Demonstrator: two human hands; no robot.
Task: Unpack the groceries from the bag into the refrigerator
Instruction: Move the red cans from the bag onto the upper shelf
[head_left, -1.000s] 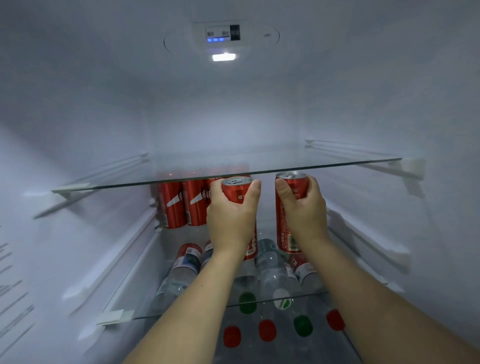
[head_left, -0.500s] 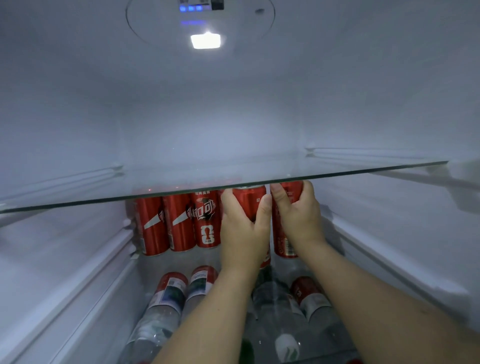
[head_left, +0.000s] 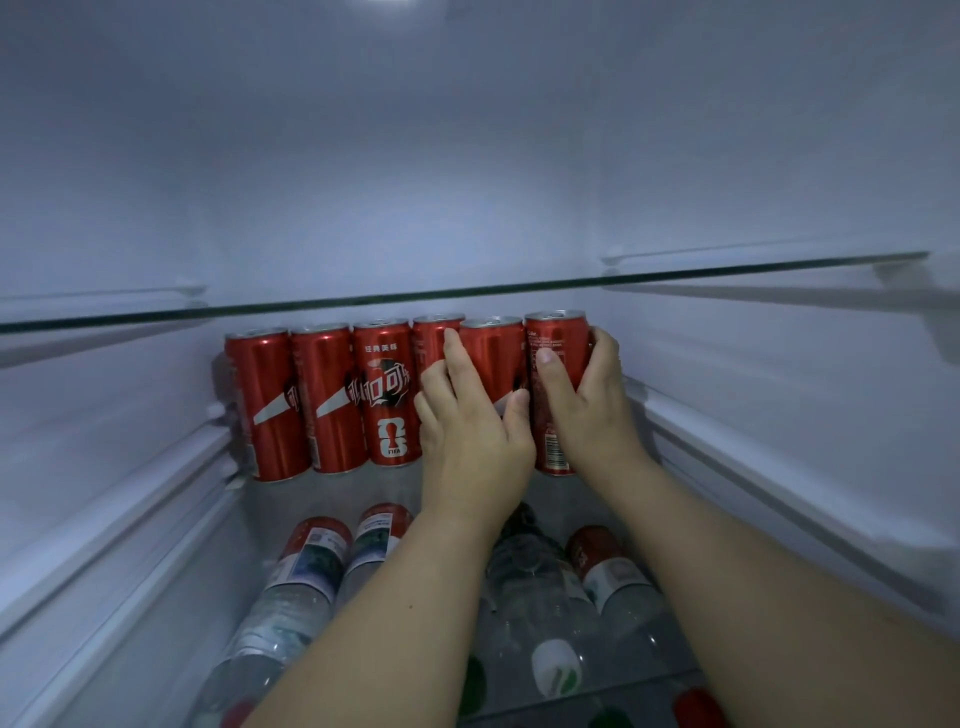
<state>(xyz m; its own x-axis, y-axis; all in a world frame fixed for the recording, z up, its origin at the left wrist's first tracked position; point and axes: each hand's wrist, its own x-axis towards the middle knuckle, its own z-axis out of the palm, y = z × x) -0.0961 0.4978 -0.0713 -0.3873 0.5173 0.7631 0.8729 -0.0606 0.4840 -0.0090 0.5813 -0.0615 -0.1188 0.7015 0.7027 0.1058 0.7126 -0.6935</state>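
A: OK, quick. Where are the cans?
B: Six red cans in a row, upright, at the back of the fridge, just under the upper glass shelf (head_left: 467, 295). They stand on the lower glass shelf (head_left: 332, 486).
A: Hands?
B: Left hand (head_left: 467, 431) is wrapped round the fifth can (head_left: 491, 353), counting from the left end of the row. Fingers curl on its left side, thumb on its right, so it grips that can. Its fingers also cover part of the fourth can (head_left: 428, 340).
A: Right?
B: Right hand (head_left: 587, 410) grips the sixth can (head_left: 556, 338), the right end of the row. Thumb across the front, fingers round the far right side.
A: Are the two held cans down on the lower shelf?
B: The sixth can's bottom rim looks level with the others. The fifth can's base is hidden by the left hand, cannot tell.
A: The rest of the row?
B: First can (head_left: 267, 405), second can (head_left: 330, 400), third can (head_left: 387, 395), touching or nearly touching side by side, left of the fourth. Third shows a trophy graphic and white lettering.
A: Anything else?
B: Water bottles (head_left: 306, 571) lying on their sides in front of the cans, caps toward the camera. Forearms cross over some of them. White fridge walls (head_left: 130, 415) with ribbed rails on either side of the row.
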